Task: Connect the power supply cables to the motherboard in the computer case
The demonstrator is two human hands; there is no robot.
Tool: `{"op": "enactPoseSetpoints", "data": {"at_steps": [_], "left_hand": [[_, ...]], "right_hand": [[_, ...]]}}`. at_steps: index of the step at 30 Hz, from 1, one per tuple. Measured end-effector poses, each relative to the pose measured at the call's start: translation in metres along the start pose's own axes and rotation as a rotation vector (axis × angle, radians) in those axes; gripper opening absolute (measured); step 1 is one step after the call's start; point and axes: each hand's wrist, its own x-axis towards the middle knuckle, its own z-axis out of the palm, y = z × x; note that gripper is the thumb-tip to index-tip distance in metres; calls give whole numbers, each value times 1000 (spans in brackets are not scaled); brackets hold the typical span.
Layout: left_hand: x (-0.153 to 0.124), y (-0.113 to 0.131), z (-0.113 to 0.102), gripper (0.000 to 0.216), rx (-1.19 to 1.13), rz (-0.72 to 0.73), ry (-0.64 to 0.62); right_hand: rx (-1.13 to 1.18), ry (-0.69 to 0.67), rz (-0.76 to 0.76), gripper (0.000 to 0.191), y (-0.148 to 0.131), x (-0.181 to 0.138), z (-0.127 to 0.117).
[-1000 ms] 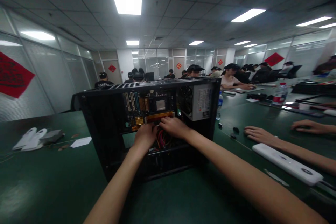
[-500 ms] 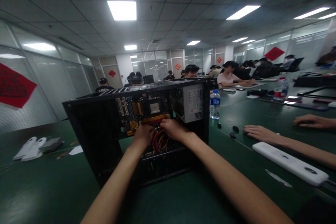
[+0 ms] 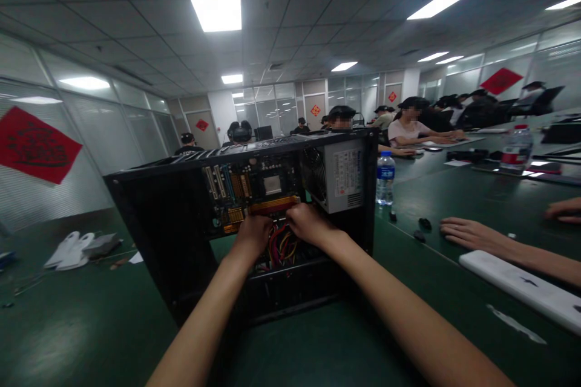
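An open black computer case [image 3: 154, 217] stands upright on the green table [image 3: 82, 326]. Inside it I see a motherboard [image 3: 254, 190] and a grey power supply [image 3: 342, 175] with a fan. Both my hands reach into the case. My left hand [image 3: 252, 233] is closed at the lower edge of the motherboard, beside a bundle of red and yellow cables [image 3: 281, 248]. My right hand [image 3: 308, 224] is closed just right of it, fingers pressed at an orange slot strip [image 3: 272, 204]. What the fingers hold is hidden.
Another person's hands [image 3: 469, 233] rest on the table at the right, next to a long white power strip [image 3: 526, 290]. A water bottle [image 3: 385, 178] stands behind the case. White items [image 3: 70, 249] lie at the left. Several seated people fill the background.
The view has shifted slightly, so the case and the scene sit a little to the right. Both hands stay at the same spot inside the case.
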Motion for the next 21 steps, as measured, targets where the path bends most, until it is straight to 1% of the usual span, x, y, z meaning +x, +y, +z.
{"op": "enactPoseSetpoints", "data": {"at_steps": [8, 13, 15, 16, 17, 18, 19, 20, 21], "left_hand": [[1, 3, 2, 31, -12, -32, -6], [-3, 6, 0, 30, -18, -53, 4], [-8, 6, -2, 29, -22, -57, 18], [-11, 5, -4, 30, -23, -62, 28], [-16, 5, -6, 31, -26, -65, 48], [-22, 4, -8, 31, -34, -64, 80], [-29, 4, -11, 31, -44, -56, 115], [-38, 4, -14, 31, -51, -44, 149], [-47, 3, -16, 32, -48, -34, 170]], "right_hand": [[-1, -18, 26, 26, -1, 1, -4], [-9, -21, 11, 23, -3, 1, -2], [-15, -22, -11, 22, -10, -5, -10], [-14, 1, -56, 22, -15, -10, -18], [-3, 66, -126, 23, -20, -18, -30], [15, 168, -224, 23, -25, -28, -44], [53, 353, -354, 23, -28, -38, -61], [109, 617, -443, 23, -28, -48, -78], [168, 867, -502, 20, -24, -57, -95]]}}
